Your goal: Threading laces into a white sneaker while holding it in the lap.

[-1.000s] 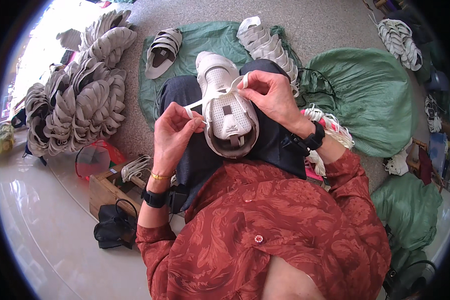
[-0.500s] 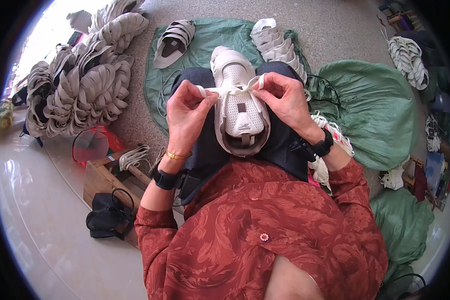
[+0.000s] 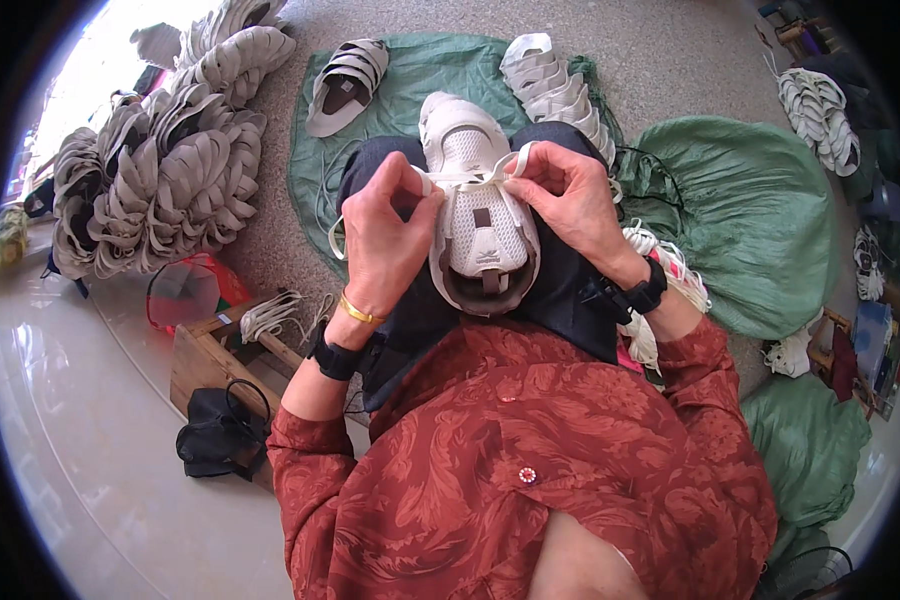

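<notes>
A white mesh shoe upper (image 3: pixel 488 228) lies along my thighs, its heel opening toward me. Across its front edge runs a flat white shoelace (image 3: pixel 467 180), crossed near the middle. On the left side, my left hand (image 3: pixel 382 240) pinches the lace between thumb and fingers, and a loose end hangs in a loop beside it. My right hand (image 3: pixel 567 205) pinches the other side of the lace, with a small loop standing above its fingertips. Both hands are just over the upper.
Big stacks of grey uppers (image 3: pixel 165 185) stand at the left. A grey upper (image 3: pixel 348 85) and stacked white uppers (image 3: pixel 555 90) rest on a green cloth (image 3: pixel 435 62). Nearby are a green sack (image 3: pixel 735 225), bundled white laces (image 3: pixel 270 315) on a wooden stool (image 3: pixel 205 365), and a black bag (image 3: pixel 220 432).
My left hand has turned at the wrist, its back now facing up more, and a lace loop now shows at its left. My right hand stays nearly still.
</notes>
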A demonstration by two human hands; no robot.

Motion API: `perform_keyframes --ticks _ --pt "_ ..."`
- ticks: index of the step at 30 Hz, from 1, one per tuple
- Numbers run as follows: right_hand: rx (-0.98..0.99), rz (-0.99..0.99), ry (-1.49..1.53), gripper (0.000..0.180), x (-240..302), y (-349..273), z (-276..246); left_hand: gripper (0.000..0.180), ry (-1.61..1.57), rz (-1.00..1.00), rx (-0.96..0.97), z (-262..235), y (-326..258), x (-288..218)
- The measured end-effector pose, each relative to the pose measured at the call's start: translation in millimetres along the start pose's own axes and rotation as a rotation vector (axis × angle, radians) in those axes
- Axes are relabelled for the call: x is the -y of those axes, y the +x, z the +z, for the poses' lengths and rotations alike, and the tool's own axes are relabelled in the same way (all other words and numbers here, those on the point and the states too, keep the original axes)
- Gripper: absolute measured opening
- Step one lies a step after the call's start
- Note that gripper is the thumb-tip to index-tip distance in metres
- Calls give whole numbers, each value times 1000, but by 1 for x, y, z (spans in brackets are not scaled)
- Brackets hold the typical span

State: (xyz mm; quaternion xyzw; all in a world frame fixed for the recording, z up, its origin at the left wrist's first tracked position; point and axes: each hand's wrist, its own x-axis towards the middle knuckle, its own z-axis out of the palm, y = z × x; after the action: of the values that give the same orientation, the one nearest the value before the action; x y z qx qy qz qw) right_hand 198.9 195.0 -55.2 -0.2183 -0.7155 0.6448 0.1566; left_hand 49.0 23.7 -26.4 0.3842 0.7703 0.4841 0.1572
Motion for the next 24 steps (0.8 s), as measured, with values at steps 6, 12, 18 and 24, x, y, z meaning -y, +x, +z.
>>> perform_keyframes --ticks 6,12,18,24 --pt "11 10 -1 11 -1 1 0 17 173 230 -37 5 2 -14" --pt "-47 -4 -17 10 -2 1 1 19 28 -13 29 -1 8 -3" --pt "-152 -98 -30 13 -4 -2 6 11 297 311 20 1 5 -15" --pt "-183 -148 -100 11 -2 -5 8 10 309 294 175 -5 16 -30"
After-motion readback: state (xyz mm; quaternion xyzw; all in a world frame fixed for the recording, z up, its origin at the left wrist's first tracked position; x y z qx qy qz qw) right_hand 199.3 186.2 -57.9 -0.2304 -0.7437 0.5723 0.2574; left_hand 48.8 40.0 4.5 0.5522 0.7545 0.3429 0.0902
